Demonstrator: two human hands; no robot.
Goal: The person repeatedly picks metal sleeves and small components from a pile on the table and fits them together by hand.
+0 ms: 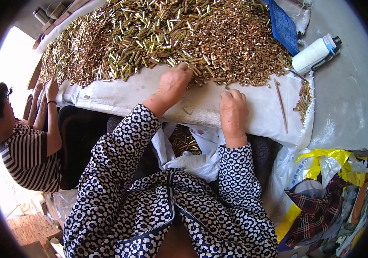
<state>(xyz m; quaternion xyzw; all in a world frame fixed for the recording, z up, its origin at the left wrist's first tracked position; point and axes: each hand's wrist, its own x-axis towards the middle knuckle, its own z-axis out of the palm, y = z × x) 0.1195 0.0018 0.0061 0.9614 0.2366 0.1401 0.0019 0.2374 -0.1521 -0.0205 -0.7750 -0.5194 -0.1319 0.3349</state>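
Note:
A broad heap of small brass-coloured metal tubes and short metal pieces (pixel 162 36) covers the far part of a table spread with white cloth (pixel 119 95). At the heap's near edge, my left hand (pixel 174 82) is closed, fingers curled among the pieces. My right hand (pixel 234 112) is also closed, lower on the cloth near the table's front edge. Whatever either hand pinches is hidden or too small to name. Below the table edge, between my arms, a white sack (pixel 196 165) hangs open with similar tubes (pixel 184 142) inside.
A thin brown stick (pixel 281 105) lies right of my right hand. Beyond it are a few tubes (pixel 303 103), a white bottle (pixel 315 55) and a blue plastic basket (pixel 283 28). A co-worker (pixel 27 146) in stripes reaches into the heap at left. Bags and plaid cloth (pixel 317 206) fill the lower right.

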